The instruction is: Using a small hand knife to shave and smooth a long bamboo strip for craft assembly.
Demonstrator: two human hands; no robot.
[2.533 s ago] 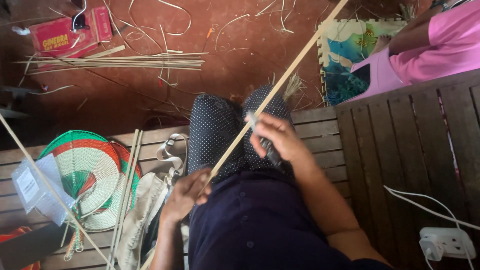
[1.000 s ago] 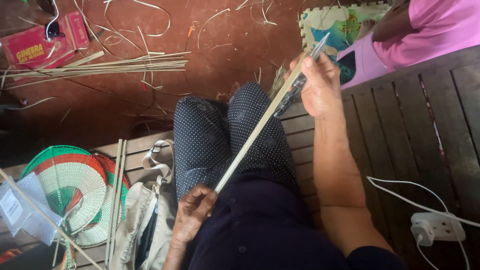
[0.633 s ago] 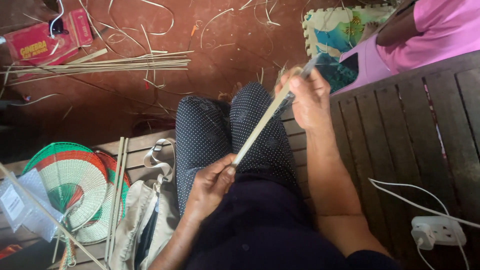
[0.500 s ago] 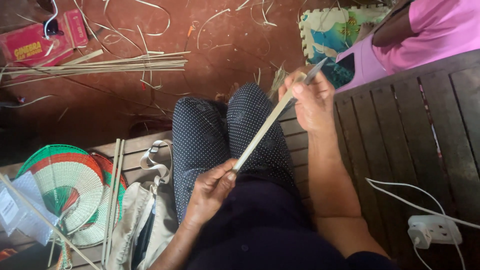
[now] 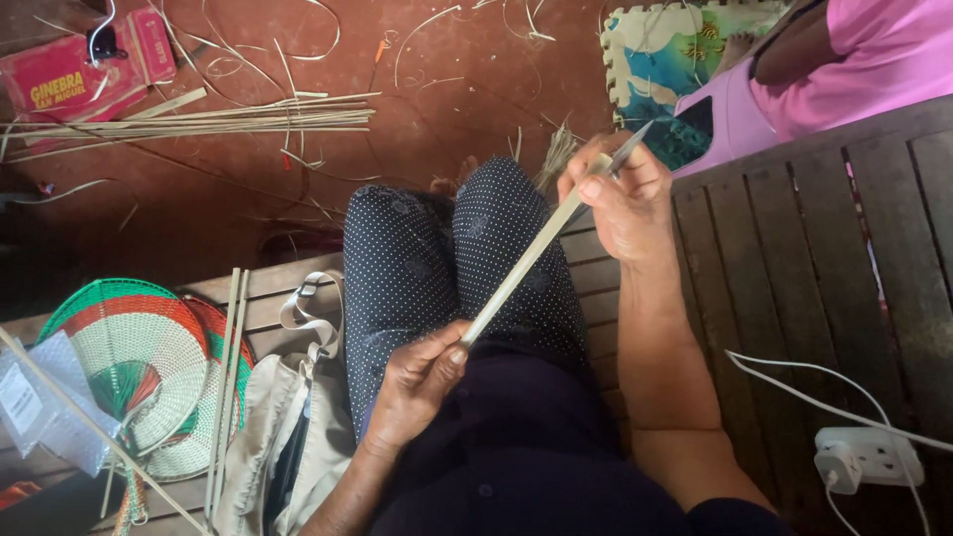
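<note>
The person sits on a wooden bench with both knees up. A long, thin strip of bamboo lies slanted across the lap, over the dotted trousers.

The left hand is closed around the low end of the strip, pinching it between thumb and fingers. The right hand is closed around the top end. It also holds a small knife, with the blade poking out just past the tip of the strip.

The strip looks light and stiff, but thin enough to bend or snap. Its edges may be sharp and splintery. I think holding it near both ends, like now, keeps it steady.

Beside the left knee lie a cloth bag, two round woven fans and more thin sticks. A bundle of strips lies on the red floor. A white plug block sits on the bench. Another person in pink sits nearby.
</note>
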